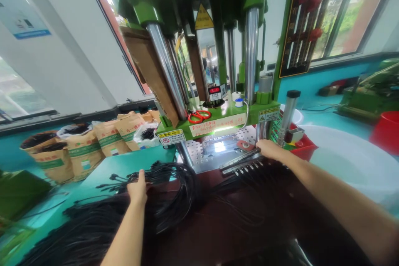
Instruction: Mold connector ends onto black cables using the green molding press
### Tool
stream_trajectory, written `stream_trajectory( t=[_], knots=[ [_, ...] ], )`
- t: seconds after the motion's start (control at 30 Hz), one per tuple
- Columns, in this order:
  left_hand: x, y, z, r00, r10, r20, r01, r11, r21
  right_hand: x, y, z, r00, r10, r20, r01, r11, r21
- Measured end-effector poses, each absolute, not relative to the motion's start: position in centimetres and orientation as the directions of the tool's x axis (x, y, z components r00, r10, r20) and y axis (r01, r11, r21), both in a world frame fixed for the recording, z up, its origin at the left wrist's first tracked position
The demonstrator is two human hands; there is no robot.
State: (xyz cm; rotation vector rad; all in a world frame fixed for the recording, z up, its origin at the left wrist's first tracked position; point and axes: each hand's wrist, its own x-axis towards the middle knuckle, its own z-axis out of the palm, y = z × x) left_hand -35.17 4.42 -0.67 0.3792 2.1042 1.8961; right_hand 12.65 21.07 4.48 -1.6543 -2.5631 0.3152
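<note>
My left hand [137, 188] is closed round part of a bundle of black cables [183, 191], thumb up, with small connector ends sticking out to its left. More black cables [93, 224] lie in a heap below it. My right hand [268, 149] is closed at the right end of a metal bar fixture [240, 161] on the dark red table [224, 232]. A row of small metal ends with black cables runs along the fixture's front edge. Just behind the fixture is a flat reddish part [246, 145] with a round metal piece.
A green press [230, 113] stands ahead, with red-handled scissors [199, 116] and a blue-and-white tape roll [239, 102] on its ledge. Paper sacks [82, 149] stand at the left. A red bin [304, 147] and a large white tub [349, 153] are at the right.
</note>
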Motion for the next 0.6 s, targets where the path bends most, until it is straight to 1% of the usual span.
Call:
stream_trajectory(
  t=[0.07, 0.13, 0.2, 0.27, 0.33, 0.47, 0.53, 0.6],
  knots=[
    [-35.7, 4.5, -0.6, -0.889, 0.435, -0.145, -0.088, 0.151, 0.985, 12.2, 21.2, 3.9, -0.427, 0.902, -0.066, 0.904, 0.423, -0.069],
    [-35.9, 4.6, -0.5, -0.838, 0.5, -0.218, -0.13, 0.205, 0.97, 11.9, 21.2, 3.5, -0.445, 0.892, -0.085, 0.893, 0.449, 0.035],
    [-35.9, 4.5, -0.3, -0.795, 0.551, -0.253, -0.136, 0.245, 0.96, 11.7, 21.2, 3.4, -0.472, 0.876, -0.1, 0.87, 0.481, 0.106],
    [-35.6, 4.5, -0.2, -0.778, 0.576, -0.251, -0.129, 0.245, 0.961, 11.7, 21.0, 3.5, -0.505, 0.857, -0.104, 0.843, 0.516, 0.152],
    [-35.2, 4.2, -0.1, -0.794, 0.573, -0.202, -0.108, 0.194, 0.975, 12.0, 20.5, 3.8, -0.544, 0.835, -0.089, 0.815, 0.55, 0.183],
    [-33.5, 3.2, 0.9, -0.84, 0.54, -0.056, -0.033, 0.053, 0.998, 12.9, 18.8, 4.3, -0.62, 0.784, -0.012, 0.764, 0.608, 0.215],
    [-31.3, 2.2, 2.0, -0.819, 0.572, 0.055, 0.07, 0.004, 0.998, 13.4, 17.9, 4.2, -0.667, 0.745, 0.002, 0.73, 0.652, 0.204],
    [-27.9, 1.0, 3.6, -0.708, 0.671, 0.22, 0.272, -0.029, 0.962, 13.7, 17.3, 4.0, -0.705, 0.709, 0.002, 0.698, 0.693, 0.181]
  ],
)
